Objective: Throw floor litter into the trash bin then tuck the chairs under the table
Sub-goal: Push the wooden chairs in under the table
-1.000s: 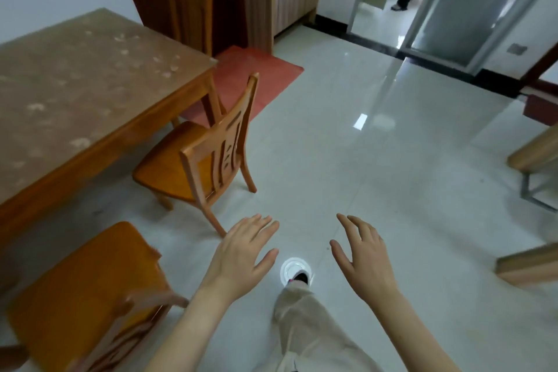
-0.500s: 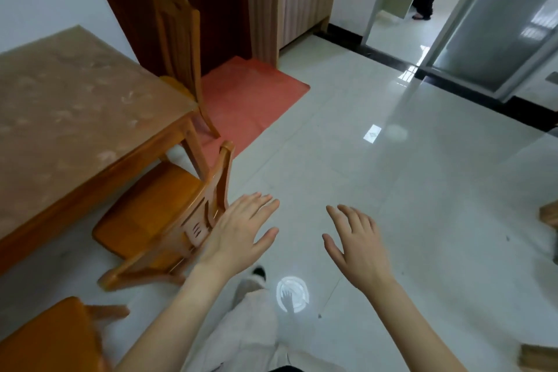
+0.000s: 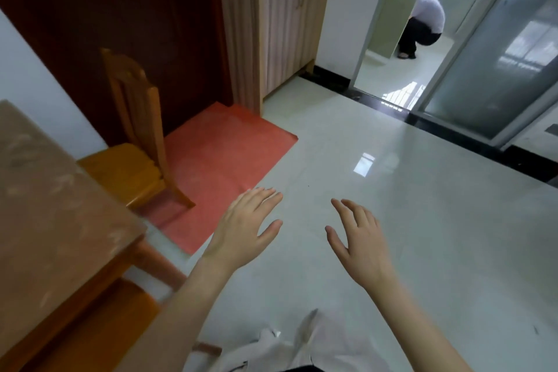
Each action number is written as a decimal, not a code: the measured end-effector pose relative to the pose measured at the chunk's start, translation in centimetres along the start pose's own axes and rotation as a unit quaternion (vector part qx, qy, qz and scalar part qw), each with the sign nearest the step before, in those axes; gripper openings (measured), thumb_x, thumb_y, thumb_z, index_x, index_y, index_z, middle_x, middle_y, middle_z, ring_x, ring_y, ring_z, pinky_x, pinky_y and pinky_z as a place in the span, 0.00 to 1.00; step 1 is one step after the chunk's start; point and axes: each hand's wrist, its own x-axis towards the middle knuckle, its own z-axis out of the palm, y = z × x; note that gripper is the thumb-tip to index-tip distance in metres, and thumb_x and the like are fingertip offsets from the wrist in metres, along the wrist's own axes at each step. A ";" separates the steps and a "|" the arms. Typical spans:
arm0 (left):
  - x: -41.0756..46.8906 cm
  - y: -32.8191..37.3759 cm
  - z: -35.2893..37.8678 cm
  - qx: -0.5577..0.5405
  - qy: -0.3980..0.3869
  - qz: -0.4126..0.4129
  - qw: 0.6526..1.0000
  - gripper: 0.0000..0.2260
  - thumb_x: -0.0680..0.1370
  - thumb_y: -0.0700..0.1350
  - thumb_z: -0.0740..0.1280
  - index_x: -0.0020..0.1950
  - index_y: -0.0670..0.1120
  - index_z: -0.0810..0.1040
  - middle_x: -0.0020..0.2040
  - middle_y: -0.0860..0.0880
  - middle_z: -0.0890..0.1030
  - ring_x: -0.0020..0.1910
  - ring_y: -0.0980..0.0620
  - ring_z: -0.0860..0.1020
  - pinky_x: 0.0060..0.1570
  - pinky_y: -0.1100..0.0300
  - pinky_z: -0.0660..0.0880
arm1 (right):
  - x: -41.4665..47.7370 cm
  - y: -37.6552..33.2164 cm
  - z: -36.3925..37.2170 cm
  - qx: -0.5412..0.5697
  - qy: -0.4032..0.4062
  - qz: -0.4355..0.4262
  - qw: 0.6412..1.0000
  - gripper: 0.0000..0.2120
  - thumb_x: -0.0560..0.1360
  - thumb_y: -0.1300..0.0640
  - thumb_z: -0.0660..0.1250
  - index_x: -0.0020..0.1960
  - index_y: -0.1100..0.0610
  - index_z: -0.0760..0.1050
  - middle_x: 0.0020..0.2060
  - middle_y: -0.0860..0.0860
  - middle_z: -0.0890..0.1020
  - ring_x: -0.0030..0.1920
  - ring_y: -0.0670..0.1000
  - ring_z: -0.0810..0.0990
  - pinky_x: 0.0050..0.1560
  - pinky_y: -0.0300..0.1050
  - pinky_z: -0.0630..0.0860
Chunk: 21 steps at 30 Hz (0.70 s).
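My left hand (image 3: 244, 229) and my right hand (image 3: 357, 238) are stretched out over the pale tiled floor, fingers apart, holding nothing. A wooden table (image 3: 45, 220) with a worn brown top fills the left side. At its far end stands a wooden chair (image 3: 133, 142), seat turned toward the table, its back toward the dark door. The orange seat of a second chair (image 3: 99, 332) shows under the table's near edge at the bottom left, partly hidden by my left forearm. No litter or trash bin is in sight.
A red mat (image 3: 223, 163) lies before a dark wooden door (image 3: 120, 24). A light wooden cabinet (image 3: 290, 18) stands right of it. Through the open doorway a person (image 3: 422, 24) crouches on the floor. A sliding glass door (image 3: 498, 54) is at the right.
The view has swung up and forward along the table. The chair beside the table has gone from standing out on the floor to lying under the table's edge. Both hands stay empty.
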 end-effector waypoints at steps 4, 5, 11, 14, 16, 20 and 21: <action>7.7 -4.4 2.3 0.002 -0.012 -0.032 0.999 0.21 0.78 0.54 0.59 0.69 0.49 0.72 0.68 0.52 0.73 0.70 0.53 0.66 0.72 0.56 0.58 | 9.7 2.7 1.7 0.021 -0.014 -0.018 1.000 0.25 0.79 0.43 0.55 0.72 0.54 0.67 0.65 0.52 0.74 0.65 0.55 0.71 0.65 0.54 0.69; 9.3 -5.5 3.2 0.005 -0.012 -0.047 0.999 0.21 0.78 0.54 0.59 0.69 0.49 0.72 0.68 0.52 0.73 0.70 0.52 0.67 0.71 0.56 0.59 | 12.3 3.5 2.4 0.024 -0.021 -0.027 0.999 0.25 0.79 0.43 0.54 0.72 0.54 0.68 0.65 0.52 0.74 0.65 0.55 0.72 0.65 0.54 0.69; 19.0 -12.4 7.4 0.017 0.011 -0.172 0.985 0.21 0.78 0.54 0.59 0.68 0.47 0.74 0.67 0.48 0.75 0.68 0.48 0.70 0.68 0.51 0.65 | 31.1 7.3 7.3 0.055 -0.076 -0.106 0.990 0.26 0.79 0.43 0.54 0.72 0.55 0.67 0.66 0.54 0.74 0.66 0.56 0.72 0.65 0.56 0.69; 23.8 -15.2 6.5 0.034 0.049 -0.239 0.969 0.21 0.78 0.54 0.60 0.69 0.47 0.73 0.68 0.48 0.74 0.68 0.48 0.69 0.70 0.56 0.61 | 40.2 6.7 8.6 0.066 -0.108 -0.176 0.976 0.26 0.79 0.43 0.55 0.72 0.55 0.67 0.66 0.54 0.74 0.65 0.57 0.72 0.63 0.55 0.70; 26.4 -17.0 5.4 0.059 0.084 -0.283 0.954 0.21 0.79 0.55 0.59 0.70 0.48 0.72 0.68 0.49 0.74 0.69 0.50 0.68 0.70 0.59 0.60 | 45.8 5.7 9.6 0.071 -0.120 -0.233 0.962 0.25 0.79 0.44 0.56 0.71 0.55 0.68 0.65 0.54 0.75 0.63 0.58 0.74 0.61 0.56 0.72; 29.9 -21.5 3.5 0.094 0.137 -0.355 0.920 0.21 0.79 0.55 0.59 0.69 0.48 0.73 0.67 0.50 0.74 0.68 0.51 0.69 0.67 0.53 0.67 | 55.4 2.3 12.7 0.084 -0.147 -0.316 0.933 0.24 0.78 0.46 0.59 0.71 0.55 0.68 0.64 0.54 0.75 0.63 0.58 0.73 0.61 0.57 0.73; 30.4 -22.6 3.2 0.100 0.144 -0.374 0.910 0.21 0.79 0.55 0.59 0.69 0.48 0.73 0.67 0.50 0.74 0.68 0.51 0.69 0.67 0.54 0.67 | 57.5 1.3 13.7 0.083 -0.156 -0.334 0.926 0.23 0.79 0.48 0.61 0.71 0.54 0.68 0.65 0.54 0.74 0.64 0.58 0.73 0.62 0.57 0.72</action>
